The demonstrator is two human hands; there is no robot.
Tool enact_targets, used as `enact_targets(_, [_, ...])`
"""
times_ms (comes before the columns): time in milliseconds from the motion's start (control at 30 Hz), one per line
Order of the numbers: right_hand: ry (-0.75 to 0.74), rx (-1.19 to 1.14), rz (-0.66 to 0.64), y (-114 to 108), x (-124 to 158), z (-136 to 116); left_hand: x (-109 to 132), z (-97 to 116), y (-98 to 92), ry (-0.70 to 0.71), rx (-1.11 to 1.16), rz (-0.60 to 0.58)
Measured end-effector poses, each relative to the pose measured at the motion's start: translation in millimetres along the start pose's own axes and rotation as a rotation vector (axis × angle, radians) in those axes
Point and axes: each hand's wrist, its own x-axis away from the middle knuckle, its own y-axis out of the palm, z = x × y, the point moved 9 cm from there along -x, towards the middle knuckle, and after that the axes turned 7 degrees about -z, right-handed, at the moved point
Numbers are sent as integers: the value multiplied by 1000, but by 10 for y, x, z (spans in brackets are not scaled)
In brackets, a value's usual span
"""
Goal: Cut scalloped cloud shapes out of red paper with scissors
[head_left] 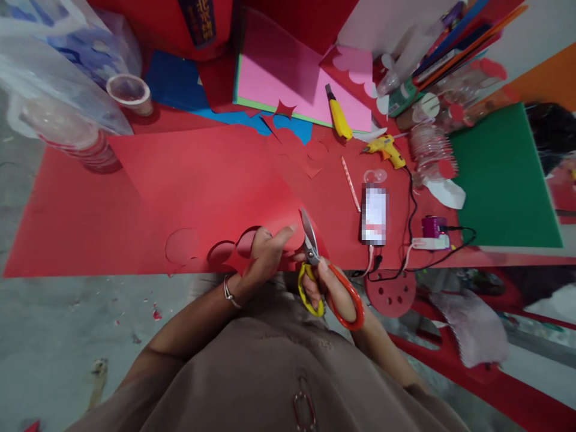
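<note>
My left hand grips a large red paper sheet near its front edge, thumb on top. Round cut-outs show along that edge, beside the hand. In my right hand is a pair of scissors with one yellow and one orange handle loop; my fingers are through the loops. The blades are parted and point away from me, at the paper's edge just right of my left hand. Part of the left fingers is hidden beneath the paper.
A phone with cables lies to the right, near a pencil. Farther back are a yellow utility knife, a glue gun and pink paper. Stacked plastic cups stand left; a green board lies right.
</note>
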Motion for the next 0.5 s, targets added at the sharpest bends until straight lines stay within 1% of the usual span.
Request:
enact_targets(300, [-8,45,2,-11,9,-30,-70,-154,-56,-40,-2,-29])
enact_targets(500, [-15,54,-8,-31,17,-17,-54,-111,-30,-14,-11,-36])
